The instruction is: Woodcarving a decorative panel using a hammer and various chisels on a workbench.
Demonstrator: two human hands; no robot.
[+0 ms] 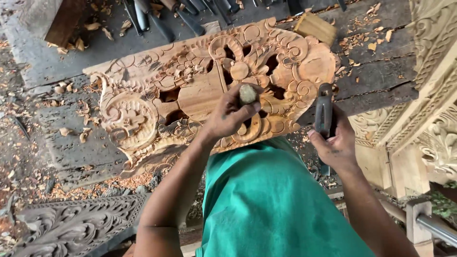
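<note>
A large carved wooden panel (190, 90) with scrolls and openwork lies on a dark workbench (71, 62). My left hand (233, 114) is closed around a chisel with a round wooden butt end (247, 93), held upright over the panel's lower middle. My right hand (335, 143) grips a dark mallet (324, 112) just off the panel's right end. My green shirt (271, 204) fills the bottom of the view.
Several chisels (162, 16) lie in a row at the bench's far edge, beside a wooden block (315, 27). Wood chips litter the bench. Another carved panel (76, 226) lies at lower left, and carved pale woodwork (428, 95) stands at right.
</note>
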